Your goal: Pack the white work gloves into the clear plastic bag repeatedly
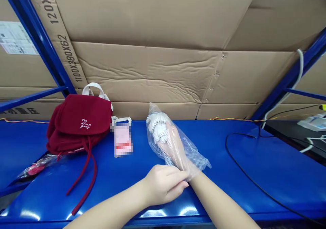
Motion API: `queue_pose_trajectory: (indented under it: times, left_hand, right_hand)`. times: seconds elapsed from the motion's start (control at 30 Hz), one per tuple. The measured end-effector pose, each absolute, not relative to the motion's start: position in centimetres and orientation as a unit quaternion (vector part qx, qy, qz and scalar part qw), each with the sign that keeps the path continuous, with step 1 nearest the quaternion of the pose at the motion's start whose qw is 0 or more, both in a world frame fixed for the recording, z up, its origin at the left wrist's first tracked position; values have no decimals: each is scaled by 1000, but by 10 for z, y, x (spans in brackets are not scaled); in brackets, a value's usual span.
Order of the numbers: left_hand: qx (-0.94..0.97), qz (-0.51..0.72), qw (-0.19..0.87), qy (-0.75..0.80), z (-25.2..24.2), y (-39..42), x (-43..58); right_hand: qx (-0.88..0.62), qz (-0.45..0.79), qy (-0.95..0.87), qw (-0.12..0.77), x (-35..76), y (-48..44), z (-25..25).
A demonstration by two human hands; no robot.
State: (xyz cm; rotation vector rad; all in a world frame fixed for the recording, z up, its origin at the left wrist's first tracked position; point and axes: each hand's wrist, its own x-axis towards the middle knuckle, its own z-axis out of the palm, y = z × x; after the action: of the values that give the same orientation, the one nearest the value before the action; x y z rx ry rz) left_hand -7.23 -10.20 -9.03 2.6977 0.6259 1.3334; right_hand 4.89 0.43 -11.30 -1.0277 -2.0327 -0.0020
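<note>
Head-worn, the camera looks forward and down — close above the hands and a blue shelf.

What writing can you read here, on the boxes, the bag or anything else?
"120X4", running off the top of the view, on the cardboard
"1100X380X62" on the same cardboard, lower down
"My dream pony." on the red bag
White label: print too small to read
Pink card: blurred, unreadable
Dark print low on the left: too blurred to read
</note>
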Motion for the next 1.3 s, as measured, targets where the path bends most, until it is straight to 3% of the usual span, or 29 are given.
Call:
queue_pose_trajectory:
  times: [0.1,0.23,0.37,0.47,0.73,0.9,1.03,1.2,1.3]
  left_hand:
    - [837,462,10,292,-75,-81,-102]
    - [663,505,97,544,-72,-43,-145]
    - [651,421,351,525,-87,-26,-160]
    - [675,375,409,486,-92,-28,-156]
    - [702,376,276,538,-93,-23,-160]
    - [751,333,73,566,-98,-14,-175]
    - [764,277,-30,582,-94,-10,-190]
    - [664,264,-192,673,-77,-17,-216]
    - [596,270,-216,725,-71,-21,-217]
  right_hand:
    - [-372,46,-813,446,82,9,-103]
    - [-347,98,-872,330,139,6,-90]
    - [-354,98,-892,264,165,-1,-86]
    - [-362,87,-893,253,158,-5,-90]
    - [-370,112,-864,323,138,-4,-82]
    - [-368,168,-835,373,160,3,-76]
    - [-398,205,-782,433,195,19,-85]
    - [-503,307,-639,495,232,26,-92]
    - [-531,307,-559,558,240,24,-93]
